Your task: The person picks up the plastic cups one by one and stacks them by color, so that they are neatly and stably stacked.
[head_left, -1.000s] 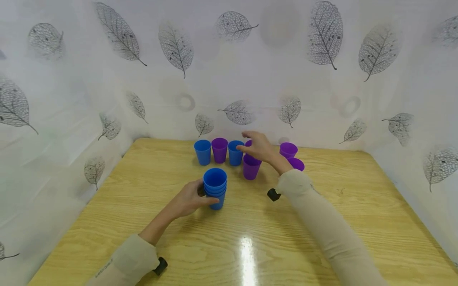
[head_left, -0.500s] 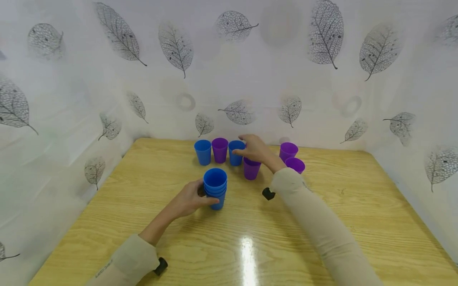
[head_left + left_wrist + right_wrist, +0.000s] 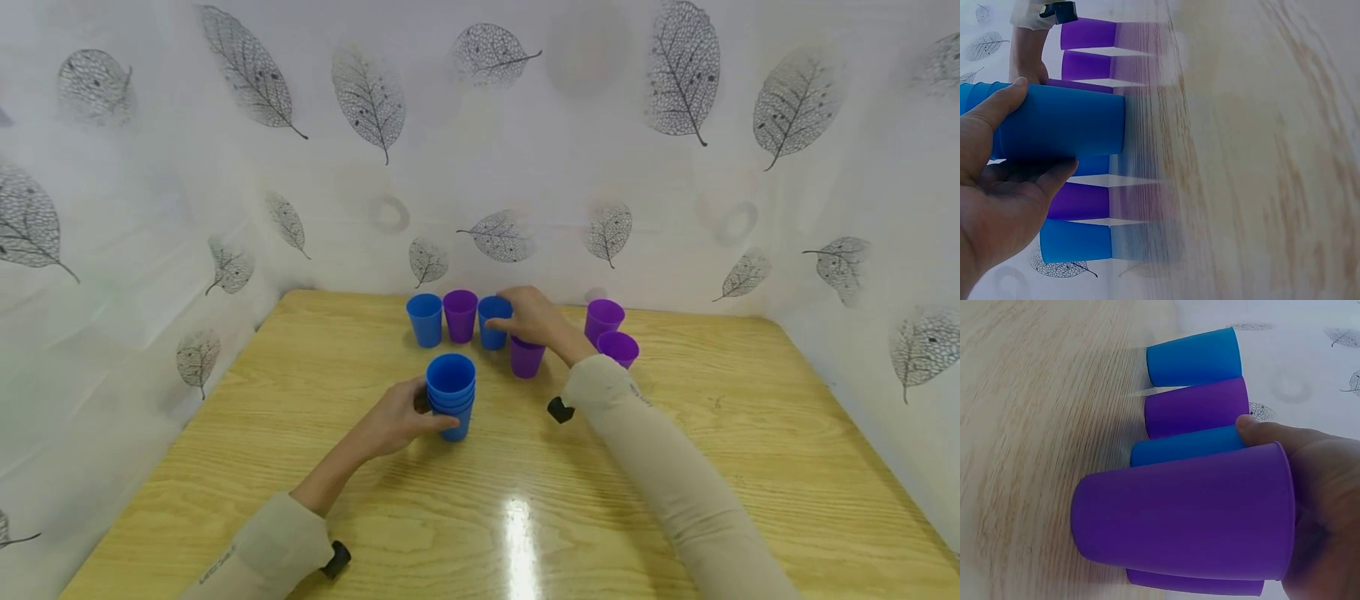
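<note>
Near the far edge of the yellow wood-grain tabletop (image 3: 420,533), a smooth, tapered blue cup, apparently plastic (image 3: 492,337), stands upright, mouth up, its long axis vertical. It is the work point of the right hand (image 3: 529,317).

Governing relation: the blue cup lies just to the left of the right hand's palm, within its reach. From the left hand (image 3: 397,418) it lies forward and to the right, well apart. The right hand is the nearer one.

Right hand: knuckles up, thumb at the near side of the cup's rim. The fingertips are hidden behind the rim, so I cannot tell whether the grasp has closed. Left hand: clamped around an upright stack of nested blue cups (image 3: 452,402), thumb across the near side. The stack's axis is vertical too, parallel to the single cup's, which should suit nesting without a turn of the wrist.

Clearance: a glossy purple tapered cup (image 3: 527,362) stands just in front of the right hand, and a matching purple cup (image 3: 461,317) stands just left of the blue one. Judged from here, sideways travel risks knocking either; straight up appears safer.
</note>
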Demonstrator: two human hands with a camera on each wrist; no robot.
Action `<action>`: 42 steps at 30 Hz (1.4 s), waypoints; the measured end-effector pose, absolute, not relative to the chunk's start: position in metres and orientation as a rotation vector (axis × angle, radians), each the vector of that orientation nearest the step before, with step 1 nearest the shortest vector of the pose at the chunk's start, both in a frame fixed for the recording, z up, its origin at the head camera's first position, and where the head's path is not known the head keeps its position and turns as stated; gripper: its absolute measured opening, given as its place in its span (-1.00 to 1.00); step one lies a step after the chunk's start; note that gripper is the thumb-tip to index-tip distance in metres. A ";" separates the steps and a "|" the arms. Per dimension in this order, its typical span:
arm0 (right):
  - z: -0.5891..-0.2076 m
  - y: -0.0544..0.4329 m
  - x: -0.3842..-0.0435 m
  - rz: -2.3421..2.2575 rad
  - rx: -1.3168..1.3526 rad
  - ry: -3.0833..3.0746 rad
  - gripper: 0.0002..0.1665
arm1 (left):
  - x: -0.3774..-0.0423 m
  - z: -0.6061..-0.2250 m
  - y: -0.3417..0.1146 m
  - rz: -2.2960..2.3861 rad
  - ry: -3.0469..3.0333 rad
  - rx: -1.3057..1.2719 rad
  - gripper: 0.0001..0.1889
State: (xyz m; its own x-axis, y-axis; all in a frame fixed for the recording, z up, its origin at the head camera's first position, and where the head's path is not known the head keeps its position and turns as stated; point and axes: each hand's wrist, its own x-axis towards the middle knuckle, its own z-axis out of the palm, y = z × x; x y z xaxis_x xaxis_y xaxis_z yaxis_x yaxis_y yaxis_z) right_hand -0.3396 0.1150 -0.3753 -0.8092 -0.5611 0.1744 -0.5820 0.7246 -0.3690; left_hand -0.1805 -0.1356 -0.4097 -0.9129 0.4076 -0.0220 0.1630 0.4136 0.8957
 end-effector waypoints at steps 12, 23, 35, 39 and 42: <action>-0.368 0.112 -0.329 0.616 1.034 -2.910 -0.42 | -0.180 -0.409 -0.135 1.494 2.442 0.500 -0.33; -0.362 0.104 -0.312 0.341 1.114 -2.958 -0.30 | -0.180 -0.408 -0.134 1.490 2.447 0.477 -0.34; -0.358 0.100 -0.285 0.198 1.232 -2.905 -0.35 | -0.180 -0.408 -0.135 1.489 2.429 0.482 -0.29; -0.356 0.102 -0.276 0.183 1.267 -2.888 -0.40 | -0.180 -0.410 -0.135 1.489 2.433 0.495 -0.29; -0.356 0.104 -0.269 0.161 1.298 -2.855 -0.39 | -0.181 -0.411 -0.134 1.486 2.437 0.504 -0.30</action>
